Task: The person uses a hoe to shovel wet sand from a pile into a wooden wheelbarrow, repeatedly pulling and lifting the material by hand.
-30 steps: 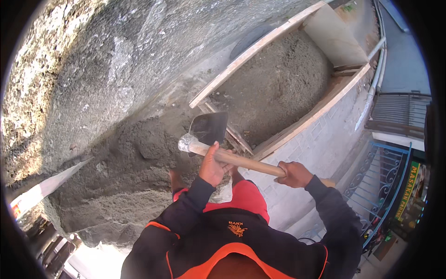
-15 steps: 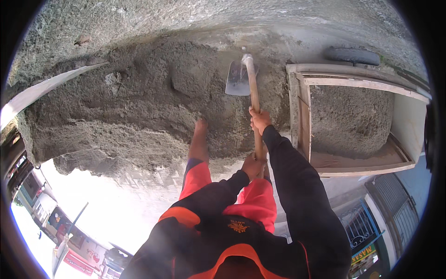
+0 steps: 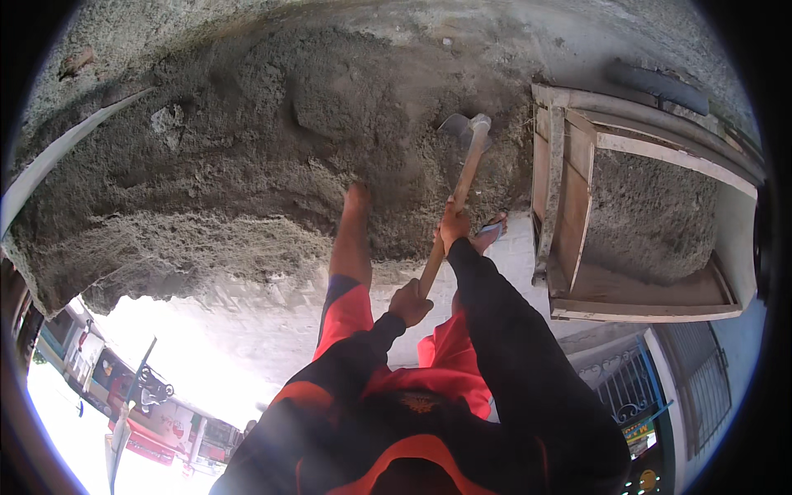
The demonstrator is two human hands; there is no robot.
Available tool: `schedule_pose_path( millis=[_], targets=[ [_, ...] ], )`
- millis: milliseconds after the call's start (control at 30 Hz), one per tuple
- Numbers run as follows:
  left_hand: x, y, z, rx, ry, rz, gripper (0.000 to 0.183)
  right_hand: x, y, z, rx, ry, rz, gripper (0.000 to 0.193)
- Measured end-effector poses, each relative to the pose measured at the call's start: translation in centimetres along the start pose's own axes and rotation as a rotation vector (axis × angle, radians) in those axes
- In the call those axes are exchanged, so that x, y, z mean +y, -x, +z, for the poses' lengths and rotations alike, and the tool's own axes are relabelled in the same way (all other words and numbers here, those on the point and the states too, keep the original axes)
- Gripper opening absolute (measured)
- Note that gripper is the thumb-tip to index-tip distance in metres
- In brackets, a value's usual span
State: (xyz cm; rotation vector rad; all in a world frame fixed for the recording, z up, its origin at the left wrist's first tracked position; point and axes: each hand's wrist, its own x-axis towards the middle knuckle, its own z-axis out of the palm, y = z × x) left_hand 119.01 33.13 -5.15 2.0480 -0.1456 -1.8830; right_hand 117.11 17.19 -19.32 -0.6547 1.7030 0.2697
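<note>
Both hands are wrapped round the wooden handle of a hoe (image 3: 470, 172). My left hand (image 3: 410, 303) closes on the handle's near end, while my right hand (image 3: 454, 227) grips it further up, about midway. The handle slants away to the right, and its grey metal blade is at the heap of wet grey mortar or sand mix (image 3: 247, 157). The blade is seen nearly edge-on, so I cannot tell how deep it is in the mix. My left foot (image 3: 356, 198) is in the heap; my right foot (image 3: 492, 231), in a sandal, is at its near edge.
A wooden-framed box (image 3: 643, 313) holding grey sand stands at the right. Behind it lies a dark rounded object (image 3: 660, 87) against the rough wall (image 3: 487, 21). A pale curved strip (image 3: 62, 161) borders the heap at the left. Blue window grilles are at lower right.
The hoe's blade has shifted right and turned more edge-on. Its handle now slants, with my left hand lower and further left. My right hand has moved slightly left and nearer.
</note>
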Motion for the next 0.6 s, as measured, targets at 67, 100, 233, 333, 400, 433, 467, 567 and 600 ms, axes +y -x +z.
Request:
schedule_pose_path(
  millis=[67, 100, 233, 333, 400, 433, 467, 567, 600],
  targets=[
    [-2.3, 3.1, 1.2, 0.004, -0.002, -0.039, 0.037, 5.2, 0.9, -0.3, 0.026, 0.06, -0.011, 0.044],
    [-3.8, 4.5, 2.2, 0.015, -0.003, -0.059, 0.036, 7.2, 1.7, -0.1, 0.014, 0.146, 0.074, 0.045],
    [-5.0, 6.1, 3.5, -0.165, 0.093, -0.264, 0.045, 11.5, 1.7, -0.7, -0.097, 0.267, 0.315, 0.04],
    [-2.7, 6.6, 2.8, -0.295, 0.355, -0.417, 0.048, 11.9, 1.9, -1.4, -0.173, 0.162, 0.217, 0.03],
    [-1.6, 6.2, 3.3, -0.053, 0.242, -0.203, 0.052, 10.7, 3.4, -2.9, -0.222, 0.192, 0.175, 0.027],
    [0.6, 5.8, 2.2, -0.151, 0.473, -0.366, 0.065, 9.5, 4.0, -3.9, -0.275, 0.231, 0.124, 0.025],
    [2.9, 5.8, 0.7, -0.244, 0.707, -0.531, 0.079, 8.1, 5.3, -5.0, -0.279, 0.221, 0.107, 0.025],
    [4.2, 4.5, 1.5, -0.105, 0.904, -0.488, 0.086, 2.7, 13.1, -11.2, -0.416, 0.301, 0.039, 0.022],
    [6.1, 4.1, 1.4, -0.072, 0.946, -0.457, 0.086, -0.7, 16.8, -13.6, -0.453, 0.407, 0.018, 0.023]
  ],
)
